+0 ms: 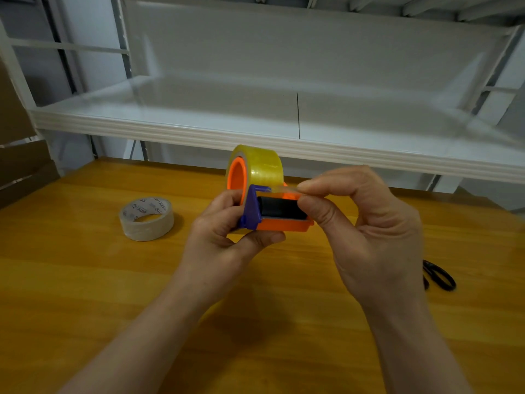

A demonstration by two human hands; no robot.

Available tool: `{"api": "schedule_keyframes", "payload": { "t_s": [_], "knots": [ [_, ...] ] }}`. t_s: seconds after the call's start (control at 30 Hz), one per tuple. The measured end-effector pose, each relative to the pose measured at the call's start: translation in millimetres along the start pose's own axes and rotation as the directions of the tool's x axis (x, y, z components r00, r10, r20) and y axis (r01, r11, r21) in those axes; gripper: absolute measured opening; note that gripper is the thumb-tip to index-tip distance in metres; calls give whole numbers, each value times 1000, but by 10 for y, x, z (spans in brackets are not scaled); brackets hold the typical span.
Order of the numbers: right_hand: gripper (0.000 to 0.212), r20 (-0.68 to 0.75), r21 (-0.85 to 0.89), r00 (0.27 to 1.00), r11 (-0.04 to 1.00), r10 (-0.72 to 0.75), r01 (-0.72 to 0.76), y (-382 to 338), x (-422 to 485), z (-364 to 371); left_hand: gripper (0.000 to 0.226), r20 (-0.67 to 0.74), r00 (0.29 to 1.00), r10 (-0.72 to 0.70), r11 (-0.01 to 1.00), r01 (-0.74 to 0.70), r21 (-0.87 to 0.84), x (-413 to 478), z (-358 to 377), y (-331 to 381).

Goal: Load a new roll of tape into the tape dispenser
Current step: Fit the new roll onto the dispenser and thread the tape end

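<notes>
An orange and purple tape dispenser [279, 223] with a black roller is held above the wooden table. A yellowish clear tape roll [262, 167] sits on its orange hub. My left hand [227, 231] grips the dispenser from the left and below. My right hand [360, 223] pinches the loose end of the tape [284, 189] between thumb and forefinger, just above the roller at the dispenser's right side.
A second, whitish tape roll [146, 218] lies flat on the table [85, 280] to the left. Black-handled scissors [439, 275] lie at the right. A white shelf [255, 129] runs across behind the table. Cardboard boxes [17, 155] stand at the far left.
</notes>
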State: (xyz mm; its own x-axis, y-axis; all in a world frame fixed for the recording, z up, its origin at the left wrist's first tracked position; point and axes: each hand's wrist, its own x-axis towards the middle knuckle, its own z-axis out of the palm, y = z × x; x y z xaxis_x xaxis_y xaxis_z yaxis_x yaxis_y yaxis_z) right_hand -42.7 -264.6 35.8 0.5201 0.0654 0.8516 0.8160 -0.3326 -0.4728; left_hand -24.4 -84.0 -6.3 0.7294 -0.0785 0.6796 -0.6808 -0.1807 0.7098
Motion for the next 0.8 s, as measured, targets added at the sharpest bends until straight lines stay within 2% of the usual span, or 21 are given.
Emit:
{"api": "schedule_keyframes", "payload": {
  "t_s": [0.4, 0.6, 0.7, 0.8],
  "knots": [
    [22, -33, -164, 999, 986, -27, 21, 12, -12, -8, 29, 31, 998, -50, 998, 51, -44, 9, -3, 18],
    [47, -2, -191, 999, 980, 51, -51, -12, 3, -25, 27, 45, 997, -66, 997, 68, -40, 13, -3, 35],
    [41, 1, -230, 1000, 973, 26, -25, -5, 2, -35, 28, 40, 998, -56, 998, 57, -12, 13, 1, 45],
    [25, 25, -261, 1000, 965, -19, 25, 9, -1, -51, 28, 22, 999, -49, 999, 49, 18, 16, 5, 28]
  ]
}}
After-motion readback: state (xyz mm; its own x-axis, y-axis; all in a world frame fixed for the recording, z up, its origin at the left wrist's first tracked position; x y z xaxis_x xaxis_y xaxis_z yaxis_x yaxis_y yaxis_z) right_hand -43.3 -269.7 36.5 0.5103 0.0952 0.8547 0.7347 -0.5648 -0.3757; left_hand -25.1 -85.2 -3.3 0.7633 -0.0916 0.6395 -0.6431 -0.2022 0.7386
